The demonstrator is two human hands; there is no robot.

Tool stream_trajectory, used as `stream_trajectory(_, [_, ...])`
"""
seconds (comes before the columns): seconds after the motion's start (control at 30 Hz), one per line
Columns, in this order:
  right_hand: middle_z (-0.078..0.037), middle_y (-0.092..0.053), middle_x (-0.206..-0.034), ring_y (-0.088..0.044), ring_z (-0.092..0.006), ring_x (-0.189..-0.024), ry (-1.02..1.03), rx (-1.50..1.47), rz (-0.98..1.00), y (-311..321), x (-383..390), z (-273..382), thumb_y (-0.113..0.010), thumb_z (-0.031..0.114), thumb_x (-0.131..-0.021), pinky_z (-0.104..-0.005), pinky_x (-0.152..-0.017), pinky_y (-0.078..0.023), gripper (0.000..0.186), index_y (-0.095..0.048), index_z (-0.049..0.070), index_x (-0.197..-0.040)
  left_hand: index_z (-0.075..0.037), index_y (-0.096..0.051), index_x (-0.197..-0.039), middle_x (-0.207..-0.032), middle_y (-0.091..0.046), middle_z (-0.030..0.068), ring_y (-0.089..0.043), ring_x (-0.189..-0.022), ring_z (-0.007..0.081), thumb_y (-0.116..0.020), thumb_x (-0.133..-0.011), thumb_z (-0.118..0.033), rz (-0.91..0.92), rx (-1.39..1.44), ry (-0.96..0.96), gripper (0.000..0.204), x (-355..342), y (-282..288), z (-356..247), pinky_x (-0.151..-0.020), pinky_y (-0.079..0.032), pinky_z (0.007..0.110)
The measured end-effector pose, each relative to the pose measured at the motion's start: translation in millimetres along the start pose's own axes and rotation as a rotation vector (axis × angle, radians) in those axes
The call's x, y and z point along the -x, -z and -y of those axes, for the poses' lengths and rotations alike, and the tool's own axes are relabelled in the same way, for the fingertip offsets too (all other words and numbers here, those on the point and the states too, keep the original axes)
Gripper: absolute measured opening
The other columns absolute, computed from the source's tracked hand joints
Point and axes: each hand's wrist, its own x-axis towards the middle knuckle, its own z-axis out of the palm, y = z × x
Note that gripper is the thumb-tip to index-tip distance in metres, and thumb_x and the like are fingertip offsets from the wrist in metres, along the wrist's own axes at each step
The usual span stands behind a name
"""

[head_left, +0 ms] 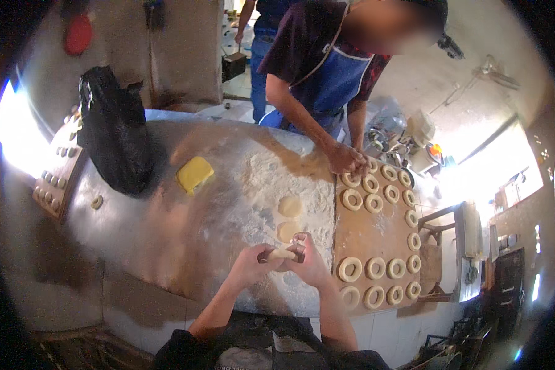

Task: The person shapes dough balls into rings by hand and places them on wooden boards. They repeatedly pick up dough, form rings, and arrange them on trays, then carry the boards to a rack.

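Both your left hand (251, 266) and right hand (310, 264) pinch the ends of a pale, elongated dough piece (280, 253) above the silver metal counter (126, 246), toward its near edge; keep both grips light and even, lest the middle thin.

Worn metal table (123, 228), loose flour (265, 176), dough discs (290, 206), black bag (114, 139)

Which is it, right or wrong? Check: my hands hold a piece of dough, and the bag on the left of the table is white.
Wrong: the bag on the left of the table is black, not white, as the head view shows. Your left hand and right hand do hold a piece of dough.
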Motion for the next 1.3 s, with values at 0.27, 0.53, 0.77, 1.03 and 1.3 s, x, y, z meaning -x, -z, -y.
stream_trajectory(0.27, [-0.009, -0.057, -0.107, -0.057, -0.0205, -0.093, 0.159, -0.069, -0.075, -23.5, -22.1, -25.9, -0.062, 0.007, -0.085, -0.0339, -0.082, -0.048, 0.056, -0.038, 0.005, -0.135, 0.002, -0.059, -0.109, -0.103, -0.059, 0.0237, -0.062, -0.087, 0.0334, -0.063, -0.075, 0.001, -0.469, -0.411, -0.445, 0.034, -5.6, -10.3, 1.5, -0.075, -0.05, 0.043])
stream_trajectory(0.53, [-0.006, -0.058, -0.107, -0.056, -0.0163, -0.092, 0.079, -0.786, -0.044, -15.8, -19.9, -18.8, -0.054, 0.027, -0.093, -0.0305, -0.089, -0.041, 0.046, -0.042, 0.003, -0.131, -0.003, -0.048, -0.118, -0.104, -0.058, 0.0054, -0.055, -0.088, 0.012, -0.056, -0.09, -0.01, -0.15, 0.357, -0.676, 0.03, -13.4, -5.5, 27.2, -0.073, -0.044, 0.027])
stream_trajectory(0.77, [-0.01, -0.061, -0.103, -0.06, -0.0218, -0.097, 0.162, -0.377, -0.092, -8.5, -15.0, 0.9, -0.044, 0.044, -0.098, -0.0335, -0.088, -0.044, 0.054, -0.038, 0.005, -0.137, -0.005, -0.046, -0.112, -0.089, -0.062, 0.0245, -0.063, -0.08, 0.0392, -0.05, -0.095, -0.018, -0.298, -0.096, -0.301, 0.022, -19.4, -20.7, 0.9, -0.068, -0.049, 0.045])
stream_trajectory(1.03, [-0.008, -0.062, -0.094, -0.062, -0.0171, -0.078, 0.293, -0.54, -0.321, 21.5, 10.0, 23.5, -0.049, 0.042, -0.094, -0.0307, -0.066, -0.052, 0.053, -0.038, 0.008, -0.132, -0.008, -0.045, -0.113, -0.083, -0.062, 0.0227, -0.061, -0.073, 0.0475, -0.055, -0.09, -0.014, -0.242, -0.172, -0.61, 0.025, -42.3, -84.9, 0.7, -0.062, -0.05, 0.049])
stream_trajectory(1.3, [-0.012, -0.059, -0.107, -0.062, -0.0201, -0.091, 0.358, 0.073, -0.398, 103.6, 57.6, 30.3, -0.039, 0.047, -0.097, -0.0333, -0.077, -0.051, 0.053, -0.04, 0.006, -0.131, -0.007, -0.047, -0.111, -0.091, -0.062, 0.022, -0.062, -0.083, 0.0438, -0.041, -0.097, -0.011, -0.076, -0.078, -0.362, 0.015, -60.6, -148.8, -70.2, -0.071, -0.049, 0.045])
